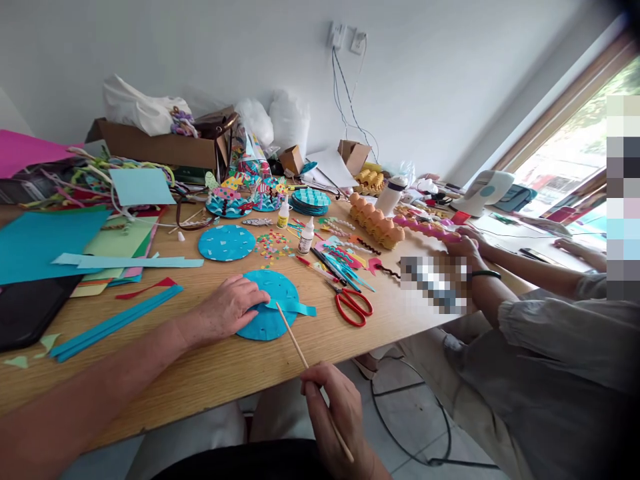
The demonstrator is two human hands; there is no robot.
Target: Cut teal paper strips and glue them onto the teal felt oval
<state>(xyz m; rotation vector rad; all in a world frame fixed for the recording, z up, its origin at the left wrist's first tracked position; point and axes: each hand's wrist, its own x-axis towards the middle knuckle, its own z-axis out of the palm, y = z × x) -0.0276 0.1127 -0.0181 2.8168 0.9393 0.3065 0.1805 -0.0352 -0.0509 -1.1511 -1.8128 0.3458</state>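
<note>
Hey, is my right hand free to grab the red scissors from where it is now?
Probably not as it is: the right hand is closed around a thin wooden stick, so it would need to put that down. The way itself looks clear; the red scissors lie uncovered on the table, just beyond it.

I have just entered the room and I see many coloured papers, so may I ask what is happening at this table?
A person sits at a wooden table doing paper craft. The left hand presses flat on a blue paper disc with a blue paper strip lying on it. The right hand holds a thin wooden stick whose tip meets the strip. Red scissors and two glue bottles lie beyond. A co-worker's hands touch a pink strip nearby.
</note>
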